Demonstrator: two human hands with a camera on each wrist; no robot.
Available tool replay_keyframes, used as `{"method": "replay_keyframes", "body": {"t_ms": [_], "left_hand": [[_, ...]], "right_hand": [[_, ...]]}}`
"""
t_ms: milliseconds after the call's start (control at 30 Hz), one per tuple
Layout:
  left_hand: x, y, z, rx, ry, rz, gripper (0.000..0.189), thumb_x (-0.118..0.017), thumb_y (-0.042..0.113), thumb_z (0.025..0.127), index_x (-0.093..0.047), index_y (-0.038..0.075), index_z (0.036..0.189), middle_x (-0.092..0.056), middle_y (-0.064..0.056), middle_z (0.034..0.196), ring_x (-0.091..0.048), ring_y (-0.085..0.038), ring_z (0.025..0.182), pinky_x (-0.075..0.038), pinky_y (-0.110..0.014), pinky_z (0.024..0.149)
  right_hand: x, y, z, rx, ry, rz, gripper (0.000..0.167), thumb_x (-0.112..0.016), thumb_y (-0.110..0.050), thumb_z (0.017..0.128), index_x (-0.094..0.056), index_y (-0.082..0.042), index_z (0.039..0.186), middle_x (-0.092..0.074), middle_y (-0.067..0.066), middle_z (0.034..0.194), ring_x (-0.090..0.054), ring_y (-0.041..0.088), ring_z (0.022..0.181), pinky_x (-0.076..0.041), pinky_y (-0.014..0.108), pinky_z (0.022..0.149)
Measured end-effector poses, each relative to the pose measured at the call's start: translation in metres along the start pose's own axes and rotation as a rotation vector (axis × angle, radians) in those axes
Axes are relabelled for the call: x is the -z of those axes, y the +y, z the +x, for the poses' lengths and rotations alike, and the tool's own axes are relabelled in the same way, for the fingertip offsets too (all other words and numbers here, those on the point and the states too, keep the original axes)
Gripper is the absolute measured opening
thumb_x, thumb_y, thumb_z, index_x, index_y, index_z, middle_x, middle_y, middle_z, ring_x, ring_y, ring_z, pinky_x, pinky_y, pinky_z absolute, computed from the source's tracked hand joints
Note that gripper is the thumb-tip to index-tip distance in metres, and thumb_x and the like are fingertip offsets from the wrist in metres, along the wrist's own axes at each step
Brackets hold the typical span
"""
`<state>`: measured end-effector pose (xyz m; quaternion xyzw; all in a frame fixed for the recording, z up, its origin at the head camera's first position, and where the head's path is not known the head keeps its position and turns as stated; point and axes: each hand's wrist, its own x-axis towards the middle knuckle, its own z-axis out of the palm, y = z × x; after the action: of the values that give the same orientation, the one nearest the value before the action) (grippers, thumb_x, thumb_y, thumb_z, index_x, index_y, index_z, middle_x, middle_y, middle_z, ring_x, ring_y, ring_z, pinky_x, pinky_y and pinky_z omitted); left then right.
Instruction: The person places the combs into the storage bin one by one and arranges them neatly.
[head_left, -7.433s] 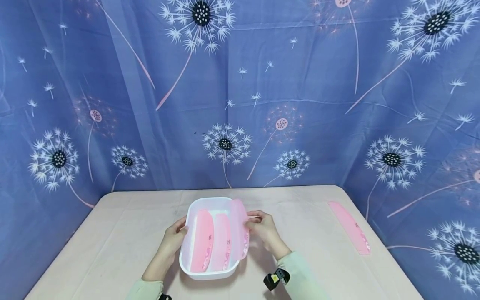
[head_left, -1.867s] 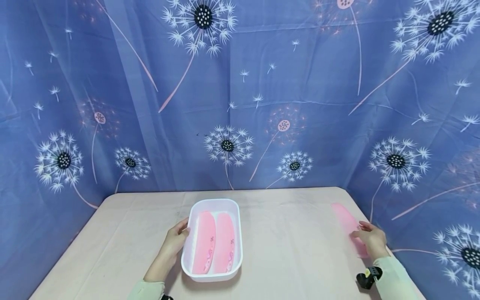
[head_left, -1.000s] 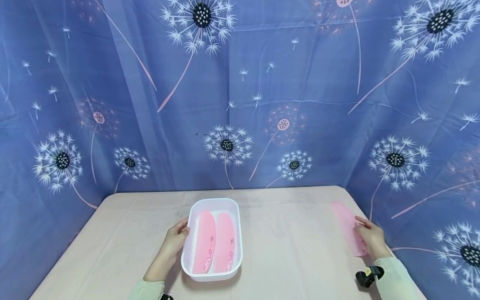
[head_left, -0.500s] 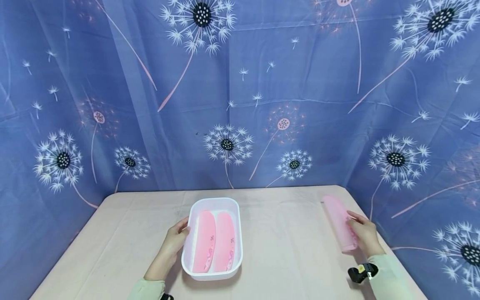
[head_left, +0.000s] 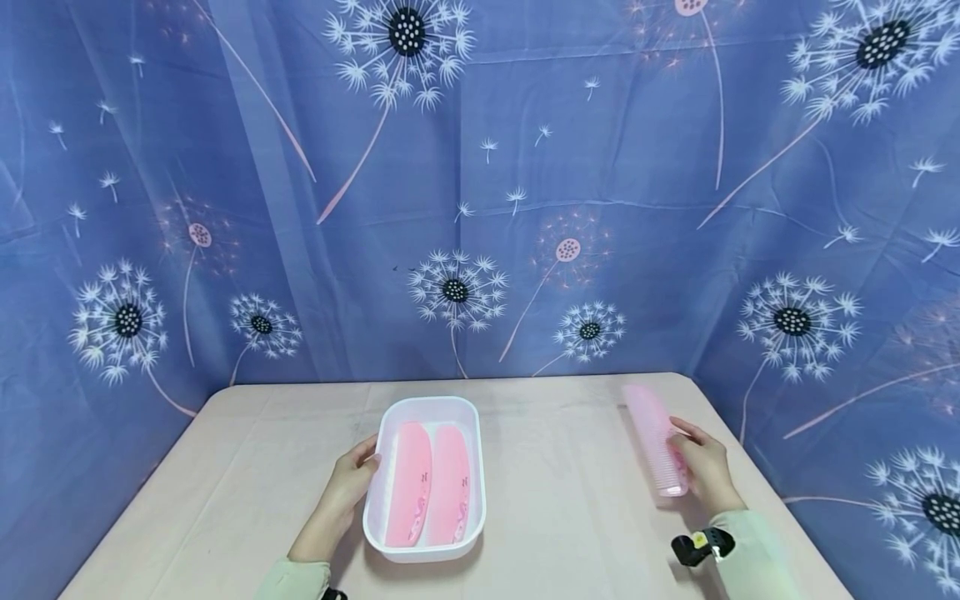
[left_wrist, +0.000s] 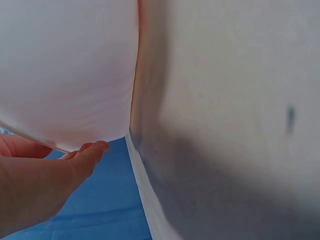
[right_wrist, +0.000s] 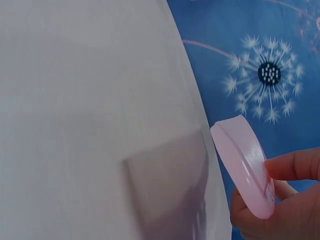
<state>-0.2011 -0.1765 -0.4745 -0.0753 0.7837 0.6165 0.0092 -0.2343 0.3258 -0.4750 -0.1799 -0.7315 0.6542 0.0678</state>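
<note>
My left hand (head_left: pixel 349 482) holds the rim of a white plastic box (head_left: pixel 423 553) by its left side, thumb on the inside. In the left wrist view the fingers (left_wrist: pixel 89 156) reach under the box wall (left_wrist: pixel 70 75). Two pink combs (head_left: pixel 408 483) with printed flowers near one end lie side by side in the box. At the right of the table my right hand (head_left: pixel 703 463) pinches another pink comb (head_left: pixel 651 437), its fine teeth showing. The right wrist view has this comb (right_wrist: pixel 245 165) tilted between thumb and fingers, its shadow falling on the table.
A pale cloth covers the table (head_left: pixel 555 500), whose right edge runs close to my right hand. A blue curtain (head_left: pixel 360 275) with dandelion prints surrounds the table's back and sides. Black cameras (head_left: pixel 701 546) sit on the wrists.
Earlier, a comb in my right hand was over the box's right side. The right hand then took the comb lying at the far right, lifted it and moved left. The left hand stays on the box.
</note>
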Motion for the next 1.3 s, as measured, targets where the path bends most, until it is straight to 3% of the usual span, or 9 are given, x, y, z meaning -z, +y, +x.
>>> {"method": "replay_keyframes", "body": {"t_ms": [367, 667, 967, 1300], "left_hand": [[0.000, -0.001, 0.001, 0.011, 0.003, 0.009, 0.047, -0.041, 0.006, 0.098, -0.035, -0.006, 0.144, -0.039, -0.032, 0.142, -0.035, -0.048, 0.132, -0.031, -0.057, 0.109], [-0.001, -0.002, 0.002, 0.024, 0.012, 0.011, 0.048, -0.041, 0.006, 0.098, -0.035, -0.006, 0.144, -0.038, -0.031, 0.142, -0.034, -0.048, 0.132, -0.030, -0.057, 0.109], [-0.001, -0.001, 0.002, 0.017, 0.016, 0.006, 0.047, -0.041, 0.005, 0.098, -0.035, -0.006, 0.144, -0.039, -0.031, 0.141, -0.037, -0.048, 0.131, -0.032, -0.057, 0.108], [-0.002, -0.002, 0.002, 0.034, 0.020, 0.017, 0.048, -0.041, 0.006, 0.097, -0.036, -0.003, 0.144, -0.038, -0.030, 0.143, -0.033, -0.048, 0.133, -0.031, -0.057, 0.109]], "right_hand": [[-0.026, -0.005, -0.014, -0.005, -0.076, 0.071, 0.054, -0.051, -0.002, 0.093, -0.034, 0.007, 0.144, -0.055, -0.005, 0.093, -0.051, 0.005, 0.079, -0.049, 0.017, 0.067], [-0.045, -0.007, -0.021, 0.011, -0.100, 0.065, 0.052, -0.051, 0.000, 0.093, -0.036, 0.008, 0.142, -0.057, -0.005, 0.083, -0.053, 0.002, 0.070, -0.049, 0.014, 0.058], [-0.063, -0.015, -0.030, 0.023, -0.141, 0.095, 0.052, -0.053, 0.001, 0.092, -0.038, 0.009, 0.140, -0.060, 0.003, 0.095, -0.057, 0.006, 0.078, -0.053, 0.018, 0.066], [-0.090, -0.022, -0.042, 0.057, -0.143, 0.085, 0.048, -0.055, 0.003, 0.090, -0.045, 0.010, 0.136, -0.062, 0.009, 0.101, -0.056, 0.005, 0.077, -0.052, 0.016, 0.067]]}}
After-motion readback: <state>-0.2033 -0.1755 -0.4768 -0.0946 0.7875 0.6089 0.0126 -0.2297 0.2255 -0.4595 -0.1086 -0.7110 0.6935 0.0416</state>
